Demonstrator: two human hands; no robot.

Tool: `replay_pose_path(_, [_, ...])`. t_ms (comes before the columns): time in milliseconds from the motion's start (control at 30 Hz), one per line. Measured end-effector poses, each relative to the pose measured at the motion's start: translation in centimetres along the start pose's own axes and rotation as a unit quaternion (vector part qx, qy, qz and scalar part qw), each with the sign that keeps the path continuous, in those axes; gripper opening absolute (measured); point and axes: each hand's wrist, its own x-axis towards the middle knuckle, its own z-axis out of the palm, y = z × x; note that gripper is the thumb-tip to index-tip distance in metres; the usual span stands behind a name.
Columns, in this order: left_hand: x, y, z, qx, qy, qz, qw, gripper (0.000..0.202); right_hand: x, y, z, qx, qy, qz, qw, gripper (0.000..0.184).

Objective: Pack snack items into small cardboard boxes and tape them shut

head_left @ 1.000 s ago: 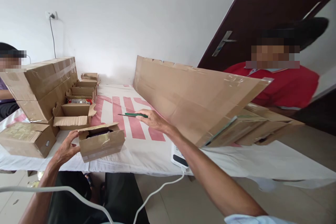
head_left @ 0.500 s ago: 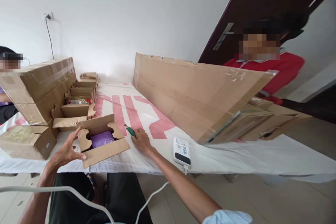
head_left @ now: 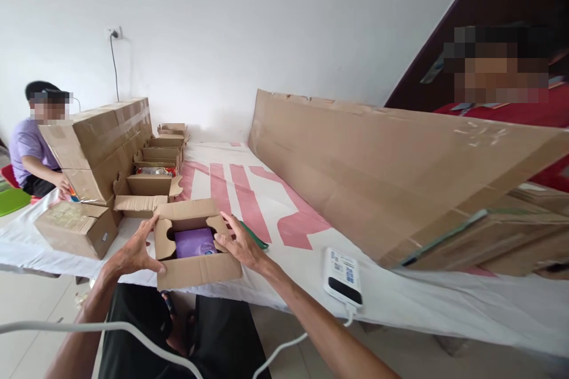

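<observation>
An opened cardboard box (head_left: 195,275) sits near the table's front edge, its flaps folded out. Inside it lies a purple package (head_left: 194,243). My left hand (head_left: 136,251) grips the box's left side, thumb on the front flap and fingers at the back corner. On the right side, my right hand (head_left: 240,243) holds the side flap, fingertips near the back corner and thumb towards the inside. Just beyond that hand, a green-handled tool (head_left: 256,237) rests on the cloth, partly hidden; its kind is unclear.
Open boxes (head_left: 153,183) line the left, beside stacked sealed cartons (head_left: 106,130) and a smaller closed carton (head_left: 77,228). A tall cardboard sheet (head_left: 377,172) stands right. A white device (head_left: 342,275) with a cable lies nearer. One person sits left, another stands right.
My right hand has let go of the green tool, leaving it on the cloth, and has taken hold of the box's right side. My left hand stays on the box. The view has swung left.
</observation>
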Motion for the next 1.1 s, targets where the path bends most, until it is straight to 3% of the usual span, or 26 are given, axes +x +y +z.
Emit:
replay_pose_path(133, [0.6,0.3,-0.1,0.003,-0.023,0.014,1.0,0.144,-1.0,-0.1,-1.2,-0.069,-0.006,-0.073,0.995,0.101])
replay_pose_path(200, [1.4,0.2,-0.3,0.006,-0.041,0.013,0.999,0.144,-0.7,-0.4,-1.9,-0.1,-0.046,-0.095,0.989,0.105])
replay_pose_path(333, [3.0,-0.4,-1.1,0.003,-0.067,0.001,0.998,0.139,0.5,-0.9,-3.0,-0.131,-0.157,-0.071,0.976,0.122])
replay_pose_path(433, [3.6,-0.9,-1.4,0.005,-0.077,0.003,0.997,0.135,0.9,-0.8,-3.5,-0.138,-0.187,-0.043,0.972,0.136])
replay_pose_path(633, [3.8,-1.0,-1.5,0.014,-0.084,-0.006,0.996,0.134,0.8,-0.7,-3.1,-0.142,-0.167,-0.03,0.975,0.139])
replay_pose_path(933, [3.9,0.0,-1.6,0.05,-0.074,-0.013,0.996,0.116,0.8,-1.5,-2.8,-0.124,-0.127,-0.035,0.984,0.13])
replay_pose_path(1100, [4.0,0.1,-1.7,0.048,-0.074,-0.004,0.996,0.119,1.0,-0.9,-2.7,-0.124,-0.12,-0.051,0.984,0.128])
